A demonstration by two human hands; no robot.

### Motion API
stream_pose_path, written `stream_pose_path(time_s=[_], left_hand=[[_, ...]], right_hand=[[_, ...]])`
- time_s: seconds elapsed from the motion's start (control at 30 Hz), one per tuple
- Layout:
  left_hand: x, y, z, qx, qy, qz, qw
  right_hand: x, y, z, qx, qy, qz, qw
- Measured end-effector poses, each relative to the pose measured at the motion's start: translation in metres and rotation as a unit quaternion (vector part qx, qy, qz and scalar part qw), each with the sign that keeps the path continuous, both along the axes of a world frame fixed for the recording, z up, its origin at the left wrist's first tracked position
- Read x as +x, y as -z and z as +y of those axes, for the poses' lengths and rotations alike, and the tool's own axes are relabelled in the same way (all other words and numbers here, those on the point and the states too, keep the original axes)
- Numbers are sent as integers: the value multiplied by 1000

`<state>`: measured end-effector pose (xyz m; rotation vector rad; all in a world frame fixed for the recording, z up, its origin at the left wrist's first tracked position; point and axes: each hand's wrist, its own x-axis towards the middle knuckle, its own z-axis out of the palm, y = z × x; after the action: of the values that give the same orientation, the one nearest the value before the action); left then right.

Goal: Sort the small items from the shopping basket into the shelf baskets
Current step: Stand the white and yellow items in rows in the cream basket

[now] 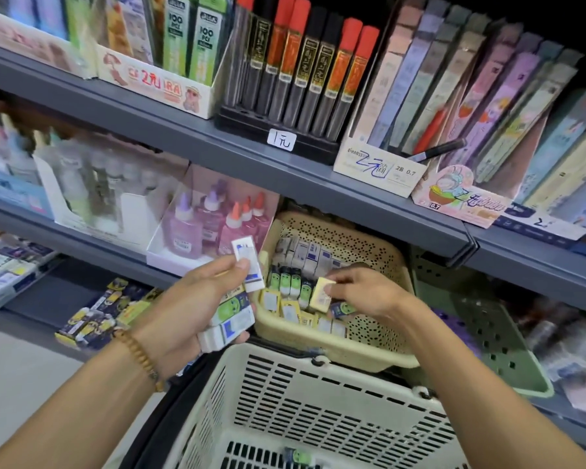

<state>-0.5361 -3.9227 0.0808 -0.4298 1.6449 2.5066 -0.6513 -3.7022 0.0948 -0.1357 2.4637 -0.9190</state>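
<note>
left hand [197, 299] grips erasers [230, 319] | right hand [362, 292] pinches yellow eraser [322, 294] over shelf basket [379, 346]

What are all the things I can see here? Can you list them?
shelf basket: one, beige, middle shelf, holding rows of small erasers
green basket: one, right of the beige one
shopping basket: one, cream, bottom centre, nearly empty
yellow eraser: one, pale yellow, over the shelf basket
white erasers: several, white with blue, a stack
glue bottles: several, pink and purple, middle shelf
lead tubes: many, black and red caps, top shelf
left hand: grips the white erasers
right hand: pinches the yellow eraser
</note>
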Motion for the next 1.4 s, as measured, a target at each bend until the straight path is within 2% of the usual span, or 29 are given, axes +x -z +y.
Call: stream_pose_path(time_s=[0.17,0.37,0.47,0.57,0.63,0.77,0.93,1.07,1.17,1.27,1.4], left_hand=[[-1,-1,3,6,-22,-4,1000],[0,-3,5,5,-36,-5,999],[-1,-4,4,6,-41,2,999],[-2,-6,4,11,-42,1,999],[-2,-7,5,12,-37,3,999],[-3,-9,7,8,-29,6,1000],[-5,-9,10,6,-15,13,1000],[-6,-10,12,-5,1,28,1000],[-6,-10,14,-11,-1,33,999],[-7,-7,13,4,-11,26,1000],[-7,-7,13,-3,-7,25,1000]], right_hand=[[6,1,-4,2,-51,-38,998],[8,3,-7,-38,-32,-49,998],[8,3,0,-135,82,-24,987],[9,3,11,-252,209,-82,941],[11,6,18,-285,233,-102,924],[12,7,27,-307,217,-86,923],[11,7,30,-270,213,-32,938],[9,13,29,-153,206,58,965],[5,16,28,-76,241,109,961],[0,18,24,-83,243,96,962],[-6,24,15,-49,202,29,978]])
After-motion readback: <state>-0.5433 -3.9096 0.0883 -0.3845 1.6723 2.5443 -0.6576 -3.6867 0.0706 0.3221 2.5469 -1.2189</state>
